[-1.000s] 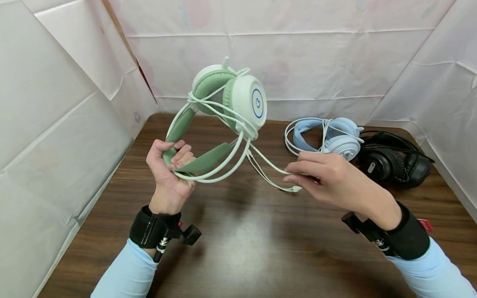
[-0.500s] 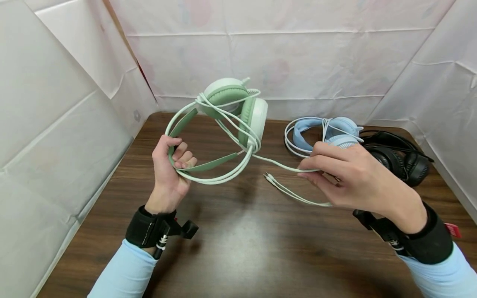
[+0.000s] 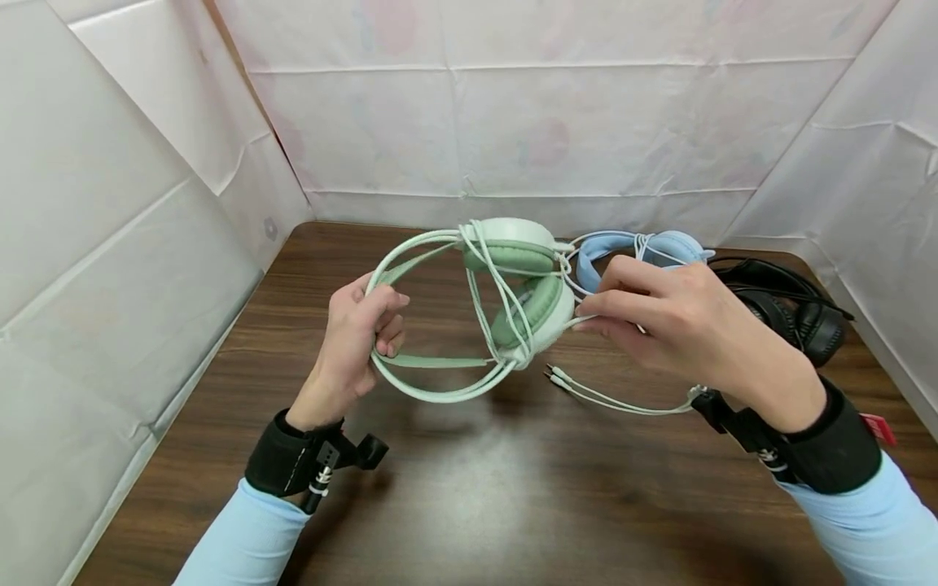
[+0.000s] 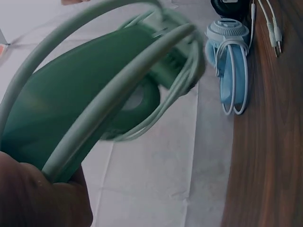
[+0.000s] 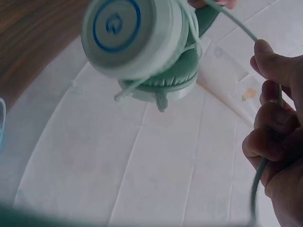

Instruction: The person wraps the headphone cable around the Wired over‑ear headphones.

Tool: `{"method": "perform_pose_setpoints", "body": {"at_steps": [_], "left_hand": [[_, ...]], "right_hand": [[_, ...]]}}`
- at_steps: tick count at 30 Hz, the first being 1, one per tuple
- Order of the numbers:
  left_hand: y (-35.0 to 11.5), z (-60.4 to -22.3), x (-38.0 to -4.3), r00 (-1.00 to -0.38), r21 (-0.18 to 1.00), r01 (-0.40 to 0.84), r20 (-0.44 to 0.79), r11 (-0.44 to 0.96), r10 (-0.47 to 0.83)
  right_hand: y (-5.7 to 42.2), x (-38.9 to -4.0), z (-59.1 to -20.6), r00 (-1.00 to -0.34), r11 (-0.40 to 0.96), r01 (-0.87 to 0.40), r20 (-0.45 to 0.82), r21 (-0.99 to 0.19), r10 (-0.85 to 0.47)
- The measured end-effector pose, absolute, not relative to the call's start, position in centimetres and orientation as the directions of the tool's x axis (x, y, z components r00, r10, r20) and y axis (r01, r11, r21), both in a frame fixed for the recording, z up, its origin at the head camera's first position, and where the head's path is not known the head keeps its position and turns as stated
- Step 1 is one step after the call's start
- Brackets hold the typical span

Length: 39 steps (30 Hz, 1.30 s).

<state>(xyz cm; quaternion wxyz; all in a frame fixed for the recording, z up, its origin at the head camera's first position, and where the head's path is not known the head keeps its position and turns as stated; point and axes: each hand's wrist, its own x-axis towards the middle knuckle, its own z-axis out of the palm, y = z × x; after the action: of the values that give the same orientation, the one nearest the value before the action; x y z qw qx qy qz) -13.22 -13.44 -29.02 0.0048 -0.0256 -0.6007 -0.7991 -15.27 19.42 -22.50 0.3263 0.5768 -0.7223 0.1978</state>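
Note:
Pale green over-ear headphones (image 3: 538,313) are held up above the table, their cord looped several times around the ear cups. My left hand (image 3: 359,338) grips them by the headband, with fingers curled round it. To the right, my right hand (image 3: 667,325) pinches the pale green cord (image 5: 239,23) close to the ear cups; in the right wrist view the cord runs on through its curled fingers. Two plugs (image 3: 558,378) at the free end of the cord dangle below that hand. One ear cup (image 5: 118,35) bears a blue round logo.
Light blue headphones (image 3: 604,244) with a wrapped cord lie at the table's back right, partly behind my right hand. Black headphones (image 3: 817,321) lie beside them. Creased white sheeting (image 3: 476,114) stands around the back and sides of the brown wooden table (image 3: 469,505).
The green headphones have come down and turned, their ear cups now pointing right. My left hand has moved slightly right with them. The right hand has shifted right, still pinching the cord.

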Motion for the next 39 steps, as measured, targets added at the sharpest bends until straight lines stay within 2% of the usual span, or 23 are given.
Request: {"method": "perform_pose_setpoints", "body": {"at_steps": [4, 8, 12, 20, 24, 28, 39], "left_hand": [[-13.3, -28.8, -13.1, -0.996, 0.997, 0.052, 0.057, -0.065, 0.074], [-13.2, -28.7, -12.9, -0.990, 0.997, 0.041, 0.031, 0.071, 0.134], [-13.1, -28.8, -12.8, -0.977, 0.990, 0.035, 0.005, 0.134, 0.215], [-13.0, -28.7, -12.4, -0.928, 0.979, 0.030, -0.047, 0.200, 0.369], [-12.9, -28.5, -11.9, -0.891, 0.966, 0.066, -0.055, 0.248, 0.452], [-12.7, -28.5, -11.6, -0.855, 0.966, 0.089, -0.051, 0.242, 0.515], [-12.7, -28.7, -11.4, -0.790, 0.997, 0.039, -0.013, 0.071, 0.614]], "right_hand": [[19.4, -15.7, -22.7, -0.136, 0.269, -0.959, 0.700, 0.083, -0.701], [19.4, -16.2, -23.0, -0.124, 0.278, -0.954, 0.694, 0.114, -0.709], [19.4, -16.6, -23.5, -0.119, 0.272, -0.955, 0.687, 0.118, -0.717], [19.8, -17.5, -23.8, -0.152, 0.279, -0.957, 0.688, 0.077, -0.710], [20.2, -18.3, -23.8, -0.159, 0.267, -0.963, 0.713, 0.041, -0.682], [20.8, -19.3, -24.0, -0.167, 0.258, -0.966, 0.735, 0.012, -0.657], [21.8, -20.9, -24.7, -0.246, 0.274, -0.957, 0.760, -0.093, -0.601]]}}
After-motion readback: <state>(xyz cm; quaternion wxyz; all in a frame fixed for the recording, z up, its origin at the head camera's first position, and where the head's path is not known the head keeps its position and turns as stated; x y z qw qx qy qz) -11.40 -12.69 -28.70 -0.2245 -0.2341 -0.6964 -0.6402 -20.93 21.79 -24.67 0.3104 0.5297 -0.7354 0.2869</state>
